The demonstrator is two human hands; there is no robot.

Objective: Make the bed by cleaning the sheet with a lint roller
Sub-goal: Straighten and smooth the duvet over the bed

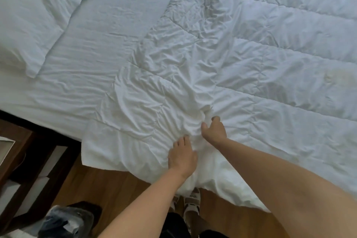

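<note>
At the far left edge, a dark wooden bedside unit (23, 152) stands against the bed, and below it a heap of dark clothing (65, 220) lies on the wooden floor (108, 185). Above them, a white pillow (32, 17) sits at the upper left of the bed, resting on the white fitted sheet (100, 40), which is bare and lightly wrinkled between the pillow and the duvet's edge. Further right, a white quilted duvet (260, 50) covers the remainder of the bed, crumpled at the top and bunched into folds near the bed's near edge, with one corner hanging off the side over the floor. The left hand (182, 157) lies on this overhanging part of the duvet, palm down, its fingers extended and close together, pressing the fabric. Just beside it to the right, the right hand (213, 131) has its thumb and fingers curled into a gathered ridge of the duvet, pinching the cloth where the wrinkles converge. Below the hands, between the forearms, a foot in a white strapped sandal (193, 202) stands on the floor at the duvet's hanging hem. On the duvet at the far right, a faint yellowish stain (328, 77) shows. No lint roller shows in this view.
</note>
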